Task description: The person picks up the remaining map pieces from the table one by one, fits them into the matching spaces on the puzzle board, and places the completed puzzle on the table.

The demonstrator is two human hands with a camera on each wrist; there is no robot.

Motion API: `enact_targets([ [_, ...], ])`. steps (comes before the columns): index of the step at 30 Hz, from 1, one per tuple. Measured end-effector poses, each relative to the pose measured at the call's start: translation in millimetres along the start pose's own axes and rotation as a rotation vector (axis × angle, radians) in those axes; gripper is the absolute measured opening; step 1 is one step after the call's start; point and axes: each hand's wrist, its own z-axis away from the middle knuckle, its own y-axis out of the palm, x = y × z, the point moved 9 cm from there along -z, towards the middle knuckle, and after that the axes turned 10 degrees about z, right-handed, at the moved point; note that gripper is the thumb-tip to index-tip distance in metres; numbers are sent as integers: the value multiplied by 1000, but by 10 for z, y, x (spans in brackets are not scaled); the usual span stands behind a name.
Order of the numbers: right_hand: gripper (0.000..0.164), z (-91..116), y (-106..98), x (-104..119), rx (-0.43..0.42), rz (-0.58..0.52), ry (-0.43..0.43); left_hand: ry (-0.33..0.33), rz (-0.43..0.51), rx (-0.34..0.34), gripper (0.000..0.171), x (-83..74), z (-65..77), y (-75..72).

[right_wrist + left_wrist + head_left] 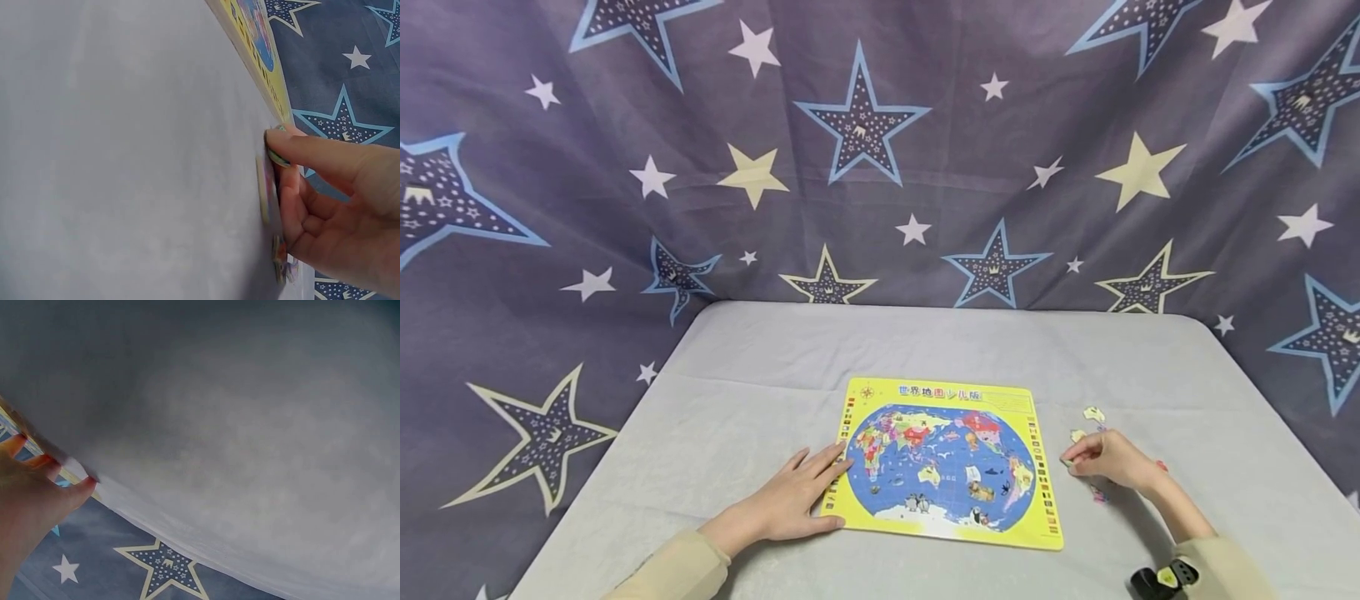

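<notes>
A yellow-bordered world map puzzle board (955, 535) lies flat on the table, its blue oval map facing up. My left hand (790, 498) rests at the board's left edge with fingers spread over the border and the thumb by the lower corner. To the right of the board, my right hand (1111, 459) pinches a small puzzle piece (279, 156) between thumb and fingertips; the piece is seen nearly edge-on. Loose puzzle pieces lie around and under this hand, among them a pale one (1094, 414) just beyond it and a pink one (1100, 495) nearer.
Grey cloth covers the table (760, 358). Behind and to the sides hangs a dark curtain (925, 208) printed with stars. A black device (1157, 582) is strapped at the right wrist, beside the beige sleeve.
</notes>
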Motion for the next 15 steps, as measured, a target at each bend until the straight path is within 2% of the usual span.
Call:
enact_targets([
  [4, 20, 2, 0, -20, -9, -5, 29, -4, 8, 1, 77, 7, 1, 9],
  [15, 24, -8, 24, 32, -8, -43, 43, 5, -11, -4, 77, 15, -10, 11],
])
